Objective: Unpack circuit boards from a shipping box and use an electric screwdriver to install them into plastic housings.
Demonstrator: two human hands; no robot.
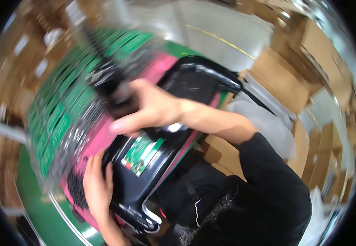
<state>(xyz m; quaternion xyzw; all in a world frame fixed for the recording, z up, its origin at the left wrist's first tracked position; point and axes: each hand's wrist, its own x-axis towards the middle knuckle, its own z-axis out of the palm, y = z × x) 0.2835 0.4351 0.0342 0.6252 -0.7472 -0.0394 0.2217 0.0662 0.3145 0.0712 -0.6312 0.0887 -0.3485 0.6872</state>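
A glossy black housing (161,172) with handle-like curved ends lies on a pink mat (98,139) in front of me. A green circuit board (144,153) shows in its opening. My right hand (149,106) is wrapped round a black electric screwdriver (112,88), blurred by motion, above the housing. The screwdriver's tip is hidden. My left hand (96,186) lies along the housing's left edge, fingers stretched out and thumb apart. Beside it sits a pile of small black pieces (76,190), too small to name.
Several green boards (57,123) under clear plastic fill the table's far left side. A dark cord (92,39) rises from the screwdriver. At right stand an open cardboard box (280,78) and grey foam sheeting (264,119); more cartons (30,45) are stacked at left.
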